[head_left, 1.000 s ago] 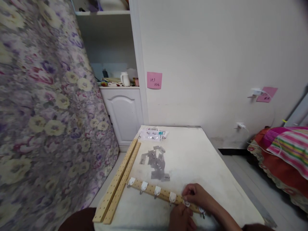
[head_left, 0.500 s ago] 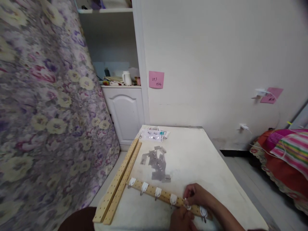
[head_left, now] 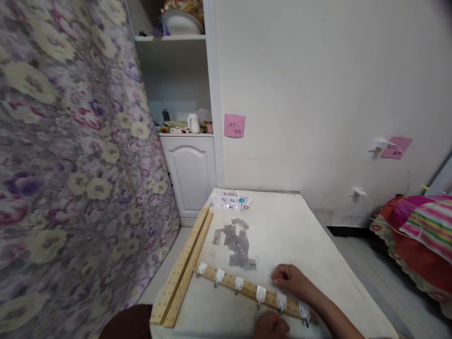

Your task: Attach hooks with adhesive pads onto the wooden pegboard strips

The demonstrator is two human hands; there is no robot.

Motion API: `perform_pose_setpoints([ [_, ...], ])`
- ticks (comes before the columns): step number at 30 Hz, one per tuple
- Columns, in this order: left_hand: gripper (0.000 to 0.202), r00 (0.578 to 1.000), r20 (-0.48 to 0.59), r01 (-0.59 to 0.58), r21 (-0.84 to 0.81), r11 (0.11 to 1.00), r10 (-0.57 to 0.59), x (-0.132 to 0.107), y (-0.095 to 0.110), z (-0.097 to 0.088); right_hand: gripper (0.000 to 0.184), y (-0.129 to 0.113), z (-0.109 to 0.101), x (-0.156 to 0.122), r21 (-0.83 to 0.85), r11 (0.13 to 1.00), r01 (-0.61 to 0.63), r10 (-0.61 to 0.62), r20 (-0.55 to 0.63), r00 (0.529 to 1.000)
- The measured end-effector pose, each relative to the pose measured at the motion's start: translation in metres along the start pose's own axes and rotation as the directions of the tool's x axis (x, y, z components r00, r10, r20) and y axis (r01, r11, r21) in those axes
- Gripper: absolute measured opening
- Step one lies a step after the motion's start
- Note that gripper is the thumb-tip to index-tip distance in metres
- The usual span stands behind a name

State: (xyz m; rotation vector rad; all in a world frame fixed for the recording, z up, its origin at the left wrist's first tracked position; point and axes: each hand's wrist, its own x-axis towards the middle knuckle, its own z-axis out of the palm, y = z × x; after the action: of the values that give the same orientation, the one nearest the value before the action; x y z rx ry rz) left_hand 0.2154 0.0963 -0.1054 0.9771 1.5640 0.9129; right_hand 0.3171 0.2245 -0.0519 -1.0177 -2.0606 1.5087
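A narrow pale wooden strip with rows of holes (head_left: 268, 295) lies slantwise across the table. Several white hooks with metal loops, such as the hook (head_left: 239, 284), sit along it. Just beyond the strip, near its right part, is my right hand (head_left: 287, 278), its fingers curled in, with nothing seen in them. My left hand (head_left: 271, 326) rests on the near side of the strip, close below the hook (head_left: 281, 301); its fingers are folded and partly hidden, and I see nothing in them. Both hands are apart from the hooks.
Two longer perforated wooden strips (head_left: 185, 268) lie along the table's left edge. Small grey translucent pieces (head_left: 237, 245) are scattered mid-table. A clear package (head_left: 228, 203) lies at the far end. A floral curtain (head_left: 88, 165) hangs on the left.
My hands have come apart from the hook second from the right, which now shows fully on the strip. The right hand moved up, the left down. The view has tilted slightly.
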Motion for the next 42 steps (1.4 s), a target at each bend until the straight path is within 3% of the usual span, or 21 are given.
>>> perform_pose_setpoints([
  [4, 0.011, 0.999, -0.010, 0.040, -0.022, 0.999, -0.040, -0.003, 0.010, 0.006, 0.009, -0.019, 0.009, 0.004, -0.064, 0.997, 0.042, -0.045, -0.039, 0.998],
  [9, 0.010, 0.999, 0.003, 0.053, -0.017, 0.998, -0.053, -0.004, 0.011, 0.006, 0.010, -0.026, 0.020, -0.001, -0.057, 0.998, 0.013, -0.014, -0.020, 1.000],
  [14, 0.011, 0.999, -0.022, -0.028, 0.070, 0.997, 0.030, -0.013, -0.002, -0.021, 0.013, -0.022, 0.036, 0.002, -0.125, 0.992, 0.004, -0.012, -0.060, 0.998],
  [17, 0.011, 0.992, -0.128, 0.013, 0.109, 0.994, 0.001, -0.021, 0.001, -0.039, 0.014, -0.015, 0.042, 0.008, -0.135, 0.990, -0.039, 0.031, -0.062, 0.998],
  [21, 0.012, 0.969, -0.239, 0.081, 0.093, 0.992, -0.057, -0.023, 0.016, -0.047, 0.014, -0.009, 0.043, 0.014, -0.101, 0.993, -0.061, 0.059, -0.019, 0.998],
  [34, 0.018, 0.984, -0.168, -0.035, 0.171, 0.985, 0.064, -0.017, 0.040, -0.050, 0.007, 0.003, 0.039, 0.026, -0.060, 0.996, -0.067, 0.070, 0.041, 0.997],
  [42, 0.030, 0.973, -0.149, -0.088, 0.457, 0.885, 0.173, -0.016, 0.044, -0.055, 0.008, 0.001, 0.039, 0.023, -0.087, 0.993, -0.075, 0.076, 0.011, 0.997],
])
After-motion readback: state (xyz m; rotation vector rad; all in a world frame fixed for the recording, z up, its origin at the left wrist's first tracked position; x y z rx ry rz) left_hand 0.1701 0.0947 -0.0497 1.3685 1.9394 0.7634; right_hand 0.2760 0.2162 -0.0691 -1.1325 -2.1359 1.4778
